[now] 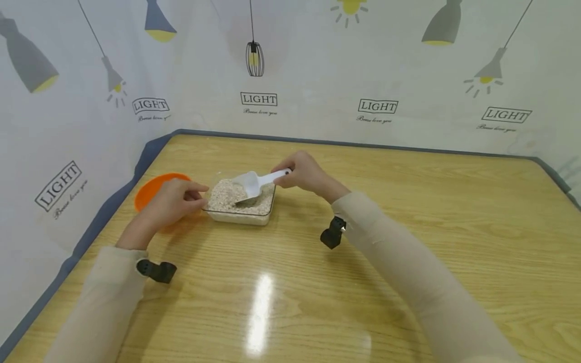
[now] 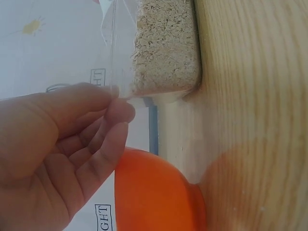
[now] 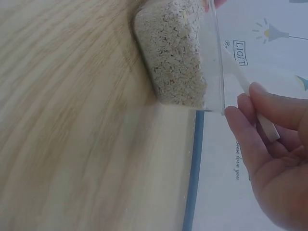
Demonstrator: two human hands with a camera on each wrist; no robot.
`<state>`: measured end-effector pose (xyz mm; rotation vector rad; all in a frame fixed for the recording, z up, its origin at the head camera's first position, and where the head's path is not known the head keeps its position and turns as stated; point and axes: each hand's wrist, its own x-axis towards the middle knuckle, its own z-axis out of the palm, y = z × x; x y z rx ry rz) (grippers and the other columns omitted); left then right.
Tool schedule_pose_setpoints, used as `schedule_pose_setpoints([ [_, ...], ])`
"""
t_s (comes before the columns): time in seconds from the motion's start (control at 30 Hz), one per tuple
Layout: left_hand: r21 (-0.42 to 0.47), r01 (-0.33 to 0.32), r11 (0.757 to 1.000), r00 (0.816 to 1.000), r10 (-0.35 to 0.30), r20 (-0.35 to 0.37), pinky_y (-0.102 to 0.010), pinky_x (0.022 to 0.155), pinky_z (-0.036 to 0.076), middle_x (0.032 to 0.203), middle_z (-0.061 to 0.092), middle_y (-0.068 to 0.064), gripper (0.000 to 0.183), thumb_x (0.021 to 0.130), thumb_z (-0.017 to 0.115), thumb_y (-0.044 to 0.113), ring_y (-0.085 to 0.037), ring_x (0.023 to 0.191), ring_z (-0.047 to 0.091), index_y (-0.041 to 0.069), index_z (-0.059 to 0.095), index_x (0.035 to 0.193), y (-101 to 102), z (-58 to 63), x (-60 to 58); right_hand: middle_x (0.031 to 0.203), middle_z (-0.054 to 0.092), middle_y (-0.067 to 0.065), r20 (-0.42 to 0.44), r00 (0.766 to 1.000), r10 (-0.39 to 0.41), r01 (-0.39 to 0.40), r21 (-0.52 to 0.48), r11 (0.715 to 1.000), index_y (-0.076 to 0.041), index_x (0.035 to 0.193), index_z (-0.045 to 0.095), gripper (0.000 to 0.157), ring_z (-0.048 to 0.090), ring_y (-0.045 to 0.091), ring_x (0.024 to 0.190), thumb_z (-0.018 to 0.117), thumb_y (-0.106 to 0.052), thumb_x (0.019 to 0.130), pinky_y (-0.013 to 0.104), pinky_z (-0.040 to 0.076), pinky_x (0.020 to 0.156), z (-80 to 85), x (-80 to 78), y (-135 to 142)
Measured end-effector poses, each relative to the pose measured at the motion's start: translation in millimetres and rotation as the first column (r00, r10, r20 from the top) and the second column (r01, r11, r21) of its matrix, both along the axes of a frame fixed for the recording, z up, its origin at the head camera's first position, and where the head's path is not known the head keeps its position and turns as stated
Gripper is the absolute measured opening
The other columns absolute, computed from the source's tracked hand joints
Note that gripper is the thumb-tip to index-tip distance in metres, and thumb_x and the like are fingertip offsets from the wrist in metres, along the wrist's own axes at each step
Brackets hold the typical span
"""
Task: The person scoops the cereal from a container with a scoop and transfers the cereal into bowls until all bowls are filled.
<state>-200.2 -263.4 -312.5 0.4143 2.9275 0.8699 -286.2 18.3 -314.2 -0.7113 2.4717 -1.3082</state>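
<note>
A clear plastic container [image 1: 240, 219] filled with pale, oat-like flakes [image 1: 225, 194] stands on the table. My left hand [image 1: 174, 201] pinches the container's rim at its left corner between thumb and fingertips, as the left wrist view shows. In my right hand [image 1: 303, 172] I grip the handle of a white scoop [image 1: 250, 182]. The scoop is tilted over the container, its front edge down in the flakes. Just behind and left of my left hand sits an orange bowl [image 1: 152, 190], partly hidden by that hand in the head view; its side [image 2: 154, 192] shows in the left wrist view.
A wood-grain table [image 1: 290, 282] extends to the right and toward me. White cloth [image 1: 308, 65] printed with lamps hangs behind and to the left, close to the bowl. Dark cameras [image 1: 333, 233] sit on both wrists.
</note>
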Motion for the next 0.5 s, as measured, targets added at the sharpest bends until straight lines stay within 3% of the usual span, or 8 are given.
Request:
schedule_pose_setpoints([
  [0.13,-0.015,-0.002,1.0,1.0,0.002,0.003,-0.034,0.067,0.049,0.087,0.063,-0.014,0.036,0.084,0.064,0.009,-0.023,0.076,0.058,-0.009,0.059,0.115,-1.3,1.0,0.3,0.059,0.054,0.006,0.052,0.998,-0.039,0.041,-0.042,0.998,-0.001,0.101,0.07,0.024,0.032,0.012,0.05,0.072,-0.008,0.078,0.027,0.041,0.055,-2.9,-0.7,3.1],
  [0.23,-0.028,-0.006,1.0,1.0,0.006,0.004,-0.035,0.068,0.049,0.087,0.064,-0.014,0.036,0.084,0.065,0.01,-0.023,0.076,0.058,-0.009,0.06,0.115,-1.9,2.0,0.1,0.065,0.059,0.008,0.098,0.993,-0.058,0.065,-0.063,0.996,0.0,0.102,0.069,0.024,0.045,0.014,0.054,0.071,-0.007,0.079,0.03,0.044,0.059,-3.5,-0.8,4.4],
  [0.33,-0.03,-0.011,0.999,1.0,0.011,0.01,-0.036,0.07,0.049,0.088,0.064,-0.014,0.037,0.084,0.065,0.01,-0.024,0.078,0.058,-0.009,0.059,0.115,-2.4,3.3,-0.1,0.079,0.065,0.014,0.164,0.984,-0.073,0.091,-0.101,0.991,0.003,0.104,0.067,0.026,0.063,0.025,0.074,0.07,-0.004,0.079,0.034,0.051,0.071,-4.4,-1.6,5.4],
  [0.4,-0.03,-0.012,0.999,1.0,0.012,0.009,-0.037,0.07,0.049,0.089,0.064,-0.014,0.037,0.084,0.065,0.011,-0.024,0.078,0.058,-0.009,0.06,0.115,-3.0,4.1,-0.1,0.085,0.066,0.017,0.206,0.975,-0.083,0.111,-0.126,0.986,0.005,0.105,0.066,0.027,0.064,0.033,0.088,0.069,-0.003,0.079,0.039,0.051,0.078,-5.2,-2.4,5.8],
  [0.5,-0.03,-0.009,1.0,1.0,0.009,-0.002,-0.039,0.071,0.049,0.089,0.064,-0.015,0.037,0.084,0.065,0.012,-0.026,0.08,0.059,-0.008,0.06,0.114,-4.9,5.0,0.1,0.089,0.065,0.019,0.242,0.966,-0.093,0.132,-0.15,0.98,0.005,0.107,0.065,0.028,0.061,0.037,0.093,0.069,-0.001,0.079,0.04,0.05,0.079,-6.0,-2.9,6.5],
])
